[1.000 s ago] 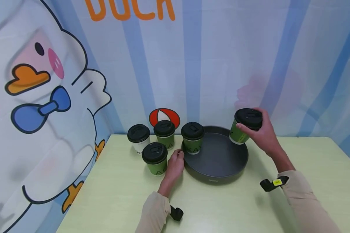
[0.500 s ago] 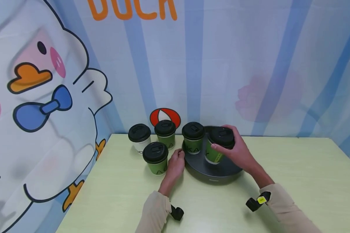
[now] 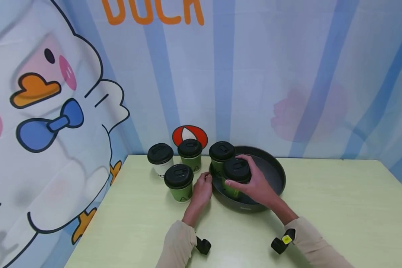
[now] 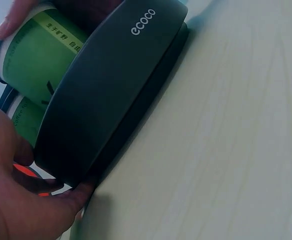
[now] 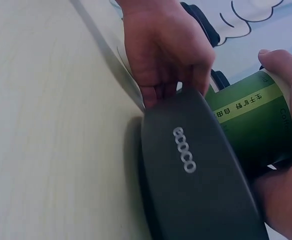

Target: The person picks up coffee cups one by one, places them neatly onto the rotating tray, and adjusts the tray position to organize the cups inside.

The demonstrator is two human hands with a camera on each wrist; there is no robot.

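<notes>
My right hand [image 3: 259,186] grips a green paper coffee cup [image 3: 232,192] by its black lid, thumb on the near side. The cup is upright inside the left part of a round dark grey tray [image 3: 271,167], in front of another green lidded cup [image 3: 217,163]. With my left hand [image 3: 201,191] I hold the tray's left edge. In the left wrist view, the fingers [image 4: 78,195] are bent at the tray wall [image 4: 111,85], low near the table. The right wrist view shows the held cup [image 5: 251,117] above the tray's "ecoco" side [image 5: 186,170].
Left of the tray stand a white cup [image 3: 160,167], a green cup [image 3: 191,162] behind, and a nearer green cup [image 3: 181,191] close to my left hand. All have black lids. A cartoon-printed curtain [image 3: 248,74] hangs behind the pale table [image 3: 338,208].
My right hand has carried the green cup from above the tray's right edge leftward and down to the tray's front left. The left hand has stayed at the tray's edge.
</notes>
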